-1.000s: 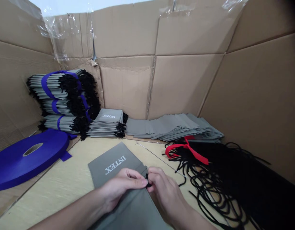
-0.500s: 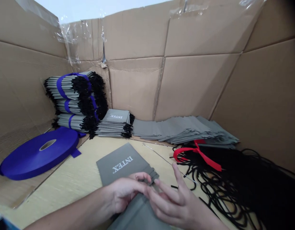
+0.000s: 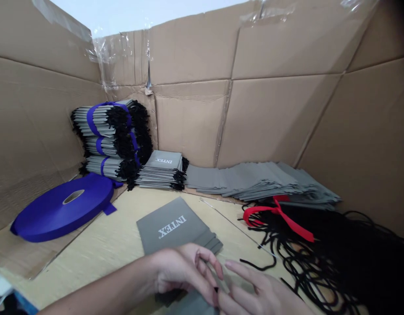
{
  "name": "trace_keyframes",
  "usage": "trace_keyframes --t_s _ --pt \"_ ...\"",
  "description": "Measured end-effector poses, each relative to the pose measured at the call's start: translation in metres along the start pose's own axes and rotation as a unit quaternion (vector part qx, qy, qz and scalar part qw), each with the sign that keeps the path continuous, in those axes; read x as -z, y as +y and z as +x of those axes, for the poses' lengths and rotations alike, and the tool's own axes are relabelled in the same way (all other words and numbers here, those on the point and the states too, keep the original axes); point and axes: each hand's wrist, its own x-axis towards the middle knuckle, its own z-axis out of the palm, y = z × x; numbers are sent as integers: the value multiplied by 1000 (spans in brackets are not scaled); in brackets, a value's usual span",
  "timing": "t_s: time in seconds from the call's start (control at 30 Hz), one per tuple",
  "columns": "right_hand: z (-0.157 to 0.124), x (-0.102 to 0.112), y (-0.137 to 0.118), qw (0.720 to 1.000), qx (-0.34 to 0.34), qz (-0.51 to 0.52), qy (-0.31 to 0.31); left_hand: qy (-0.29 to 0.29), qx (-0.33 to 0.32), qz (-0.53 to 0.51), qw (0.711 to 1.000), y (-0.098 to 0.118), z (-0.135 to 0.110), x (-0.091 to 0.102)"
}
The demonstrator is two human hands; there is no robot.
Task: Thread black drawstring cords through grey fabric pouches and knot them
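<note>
At the bottom centre, my left hand (image 3: 185, 271) pinches the edge of a grey fabric pouch (image 3: 190, 306), its thumb and fingertips together. My right hand (image 3: 254, 291) meets it there, thumb side against the same edge, with a small black bit of cord between the fingertips of both hands. Part of the right hand's grip is hidden at the frame's bottom. Just beyond my hands lie several stacked grey pouches (image 3: 175, 221), the top one printed INTEX. A long thin wire needle (image 3: 233, 224) rests on the table beside them, and a loose black cord (image 3: 259, 266) lies near my right hand.
A heap of black cords (image 3: 346, 258) with a red tie (image 3: 292, 221) fills the right. Grey pouches (image 3: 248, 178) lie fanned at the back, by a corded stack (image 3: 162, 173). Bundles (image 3: 106, 140) tied with purple ribbon stand behind a ribbon roll (image 3: 64, 214). Cardboard walls (image 3: 189, 113) enclose the table.
My hands have drawn lower, toward me, baring the edges of the stacked pouches. The right index finger, raised before, is lowered. The whole view has shifted slightly.
</note>
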Motion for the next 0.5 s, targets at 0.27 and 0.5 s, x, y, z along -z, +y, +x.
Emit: trace_keyframes --t_s 0.27,0.5 --pt "8 4 5 1000 7 28 7 17 18 0 1000 1 -4 -10" --pt "25 31 16 993 -14 113 -32 74 50 1 996 -11 1 -10"
